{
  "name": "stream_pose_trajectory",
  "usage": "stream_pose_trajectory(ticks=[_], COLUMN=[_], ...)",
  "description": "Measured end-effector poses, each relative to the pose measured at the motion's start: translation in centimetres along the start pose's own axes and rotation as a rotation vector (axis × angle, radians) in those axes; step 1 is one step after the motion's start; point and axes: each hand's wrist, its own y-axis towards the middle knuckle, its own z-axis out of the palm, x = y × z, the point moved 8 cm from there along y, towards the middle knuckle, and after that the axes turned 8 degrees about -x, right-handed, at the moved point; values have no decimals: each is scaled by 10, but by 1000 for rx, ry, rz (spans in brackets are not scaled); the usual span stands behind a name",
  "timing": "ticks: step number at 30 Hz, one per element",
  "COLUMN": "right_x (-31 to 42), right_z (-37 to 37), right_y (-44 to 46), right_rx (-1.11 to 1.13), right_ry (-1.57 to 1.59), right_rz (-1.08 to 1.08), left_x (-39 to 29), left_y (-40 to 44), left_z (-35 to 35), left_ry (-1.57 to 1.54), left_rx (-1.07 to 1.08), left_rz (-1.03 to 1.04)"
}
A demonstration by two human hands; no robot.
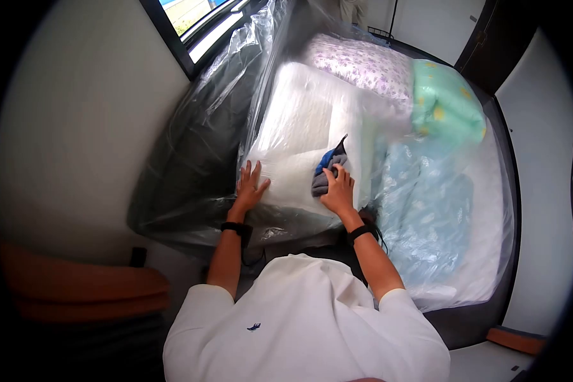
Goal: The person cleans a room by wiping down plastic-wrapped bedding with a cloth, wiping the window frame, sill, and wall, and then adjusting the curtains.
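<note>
A white bundle wrapped in clear plastic lies in front of me, its folded sheet facing up. My left hand rests flat near its front left corner, fingers spread. On the front right part of the bundle, my right hand grips a grey and blue cloth with a dark pointed end sticking up beyond the fingers. Black bands circle both wrists.
Loose clear plastic covers a dark surface at left. A purple-flowered bundle, a green one with yellow spots and a plastic-covered pale blue one lie at back and right. A window is upper left; a person's legs show behind.
</note>
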Motion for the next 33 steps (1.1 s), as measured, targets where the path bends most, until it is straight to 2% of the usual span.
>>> stream_pose_trajectory(ticks=[1,3,4,6,8,11,12,13,16,18,20,25,27,28,30,33], right_x=[-14,-36,-39,-37,22,106,120,133,93,53,18,-100,-84,-51,16,89], right_z=[-6,-12,-7,21,23,43,43,40,30,10,-8,3,2,-7,-6,22], right_y=[9,26,32,38,31,-14,-29,-39,-46,-43,-39,-34,-36,-30,-26,-35], right_rx=[-26,-112,-120,51,140,64,114,163,118,84,-48,-97,-116,-131,-104,45], right_ry=[-6,-90,-90,174,247,214,200,185,126,124,132,166,167,104,42,76], right_rz=[50,158,175,225,114,-207,-295,-384,-334,-204,-81,682,671,512,246,-158], left_x=[9,25,28,40,42,56,56,52,34,24,25,33,37,34,34,35], left_y=[2,8,15,23,24,18,16,15,19,27,34,45,41,46,46,54], left_z=[4,0,-2,-1,-12,-13,-15,-16,-18,-17,-24,-31,-31,-39,-45,-42], left_ry=[7,-332,-328,-372,-314,-224,-192,-189,-221,-282,-268,-306,-398,-393,-324,-300], left_rx=[6,-90,-78,22,43,62,60,64,52,137,178,228,322,331,500,530], left_rz=[0,32,46,-24,-86,-159,-171,-171,-151,-99,-102,-123,-119,-114,-245,-137])
